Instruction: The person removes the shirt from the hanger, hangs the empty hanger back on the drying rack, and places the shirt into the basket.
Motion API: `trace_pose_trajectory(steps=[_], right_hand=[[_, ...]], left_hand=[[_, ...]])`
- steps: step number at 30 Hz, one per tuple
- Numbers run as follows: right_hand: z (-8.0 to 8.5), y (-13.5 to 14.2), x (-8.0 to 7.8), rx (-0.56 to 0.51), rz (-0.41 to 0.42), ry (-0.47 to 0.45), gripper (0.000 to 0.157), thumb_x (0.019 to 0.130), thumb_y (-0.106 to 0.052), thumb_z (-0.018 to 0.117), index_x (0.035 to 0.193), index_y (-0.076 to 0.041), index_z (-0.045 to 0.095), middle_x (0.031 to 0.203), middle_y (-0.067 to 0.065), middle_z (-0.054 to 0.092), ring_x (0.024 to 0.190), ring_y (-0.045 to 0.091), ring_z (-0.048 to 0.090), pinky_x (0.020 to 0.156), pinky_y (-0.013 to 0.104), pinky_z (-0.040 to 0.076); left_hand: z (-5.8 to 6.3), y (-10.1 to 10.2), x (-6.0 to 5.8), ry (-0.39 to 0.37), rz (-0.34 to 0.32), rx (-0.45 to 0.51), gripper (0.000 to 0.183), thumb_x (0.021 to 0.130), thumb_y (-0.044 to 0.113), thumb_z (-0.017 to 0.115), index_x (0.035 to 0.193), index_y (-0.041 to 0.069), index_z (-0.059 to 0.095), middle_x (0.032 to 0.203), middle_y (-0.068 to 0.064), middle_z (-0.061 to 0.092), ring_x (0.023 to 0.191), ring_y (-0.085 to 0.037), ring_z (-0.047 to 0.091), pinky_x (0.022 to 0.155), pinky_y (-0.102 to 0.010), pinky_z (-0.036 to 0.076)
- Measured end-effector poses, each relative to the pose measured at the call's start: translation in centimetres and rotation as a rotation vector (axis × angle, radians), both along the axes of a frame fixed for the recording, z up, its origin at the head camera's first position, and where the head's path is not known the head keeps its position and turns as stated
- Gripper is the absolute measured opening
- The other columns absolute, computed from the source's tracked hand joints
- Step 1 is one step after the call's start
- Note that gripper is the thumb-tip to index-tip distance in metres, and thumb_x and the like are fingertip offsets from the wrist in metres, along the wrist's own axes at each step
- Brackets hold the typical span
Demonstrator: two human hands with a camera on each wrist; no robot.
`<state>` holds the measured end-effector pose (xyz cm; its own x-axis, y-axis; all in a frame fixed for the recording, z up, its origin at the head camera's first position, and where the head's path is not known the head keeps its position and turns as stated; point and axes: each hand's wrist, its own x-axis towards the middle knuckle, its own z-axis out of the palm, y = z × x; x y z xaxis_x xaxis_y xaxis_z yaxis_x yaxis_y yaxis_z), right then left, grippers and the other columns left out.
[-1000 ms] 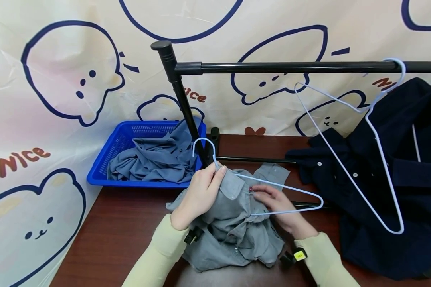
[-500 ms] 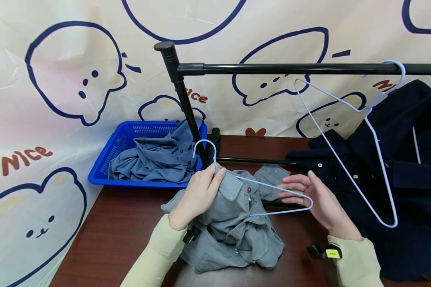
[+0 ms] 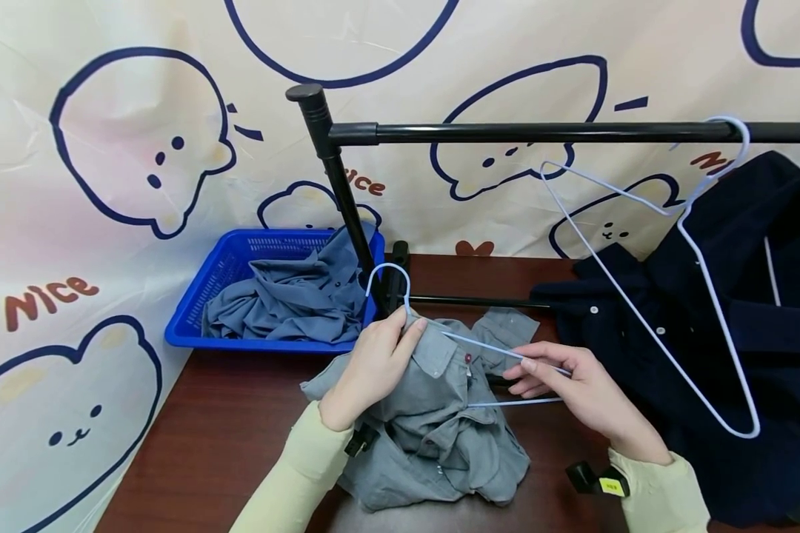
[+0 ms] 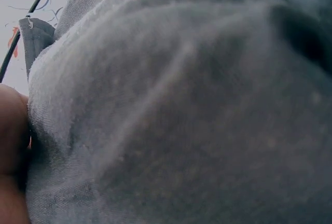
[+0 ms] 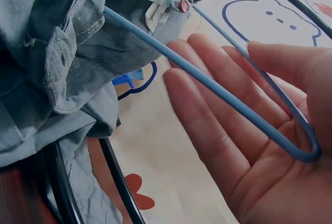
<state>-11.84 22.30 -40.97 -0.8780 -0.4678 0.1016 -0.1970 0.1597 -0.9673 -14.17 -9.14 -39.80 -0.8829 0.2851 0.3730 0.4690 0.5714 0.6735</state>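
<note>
A grey shirt [image 3: 433, 437] lies bunched on the table with a light-blue hanger [image 3: 487, 345] partly inside it. Its collar and the hanger's neck are held by my left hand [image 3: 372, 368], thumb on top, with the hook rising above. The hanger's right end sticks out past the red-buttoned placket. My right hand [image 3: 576, 385] is around that end, which lies against the palm in the right wrist view; the fingers [image 5: 207, 115] stretch loosely behind the bars and the thumb lies by the upper bar. Grey cloth [image 4: 171, 115] fills most of the left wrist view.
Behind to the left, a blue basket [image 3: 196, 318] holds a crumpled blue garment [image 3: 287, 296]. A black rack [image 3: 507, 133] spans above, bearing a bare hanger [image 3: 613, 266] and dark navy garments [image 3: 680, 370] at right. The brown table [image 3: 167, 444] lies below.
My right hand has left the shirt's button area, swung out right with fingers spread, then come in around the hanger's right end. My left hand keeps its hold.
</note>
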Motion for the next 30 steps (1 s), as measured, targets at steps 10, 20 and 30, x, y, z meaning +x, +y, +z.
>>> trace_pose_trajectory(steps=[10,20,30], right_hand=[[-0.8,0.8,0.1,-0.034,0.007,0.027,0.028,0.108,-0.003,0.046,0.128,0.014,0.058,0.102,0.015,0.075,0.078,0.033,0.075,0.07,0.044,0.059],[-0.8,2.1,-0.2,-0.03,-0.014,0.063,0.027,0.108,0.0,0.045,0.127,0.012,0.059,0.101,0.014,0.075,0.078,0.032,0.075,0.07,0.042,0.059],[-1.3,4.0,-0.6,-0.044,-0.056,0.081,0.026,0.108,0.001,0.045,0.127,0.007,0.061,0.099,0.016,0.074,0.077,0.033,0.074,0.069,0.042,0.059]], left_hand=[[-0.1,0.2,0.0,-0.001,-0.031,-0.023,0.038,0.11,0.034,0.048,0.077,0.015,0.04,0.063,0.004,0.028,0.051,-0.009,0.026,0.052,-0.027,0.027],[-0.4,0.3,0.0,0.003,-0.049,-0.017,0.03,0.109,0.035,0.049,0.085,0.018,0.051,0.061,0.006,0.03,0.051,-0.01,0.033,0.052,-0.027,0.03],[-0.2,0.1,0.0,0.009,-0.035,-0.028,0.028,0.108,0.034,0.051,0.085,0.018,0.054,0.06,0.009,0.028,0.051,-0.008,0.035,0.051,-0.027,0.031]])
